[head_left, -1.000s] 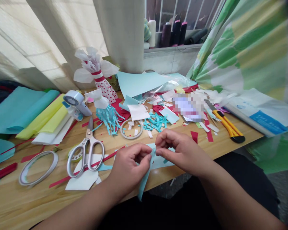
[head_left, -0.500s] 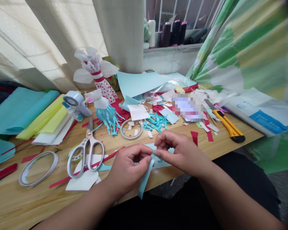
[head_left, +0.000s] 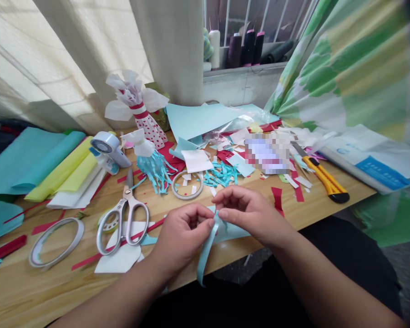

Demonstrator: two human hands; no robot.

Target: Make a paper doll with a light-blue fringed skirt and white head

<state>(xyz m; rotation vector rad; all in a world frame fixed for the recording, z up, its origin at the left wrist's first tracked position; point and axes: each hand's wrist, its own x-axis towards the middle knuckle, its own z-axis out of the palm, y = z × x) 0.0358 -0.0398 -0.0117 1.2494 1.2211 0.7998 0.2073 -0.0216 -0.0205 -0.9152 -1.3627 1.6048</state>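
Observation:
Close to the table's front edge, my left hand [head_left: 186,232] pinches a narrow light-blue paper strip [head_left: 205,257] near its upper end. The strip's long end hangs down, slightly curved, past the table edge. My right hand [head_left: 245,212] is closed at the same upper end, thumb and fingers meeting on the strip. Beneath the hands lies a flat light-blue paper sheet [head_left: 234,231], partly covered by them. Left of my left hand are silver-handled scissors [head_left: 123,214], resting over a white paper piece [head_left: 116,260] and a thin red strip [head_left: 87,261].
Two tape rolls [head_left: 56,242] [head_left: 187,184] lie on the table. Behind them are a blue fringed paper piece [head_left: 155,168], blue shreds [head_left: 221,174] and a dotted paper-wrapped bundle [head_left: 150,125]. A yellow utility knife [head_left: 322,177] lies at right, rolled coloured papers [head_left: 54,164] at left.
My right hand has shifted slightly left, and its fingers have moved on the strip's upper end. The strip's hanging end now bows more. My left hand keeps its pinch.

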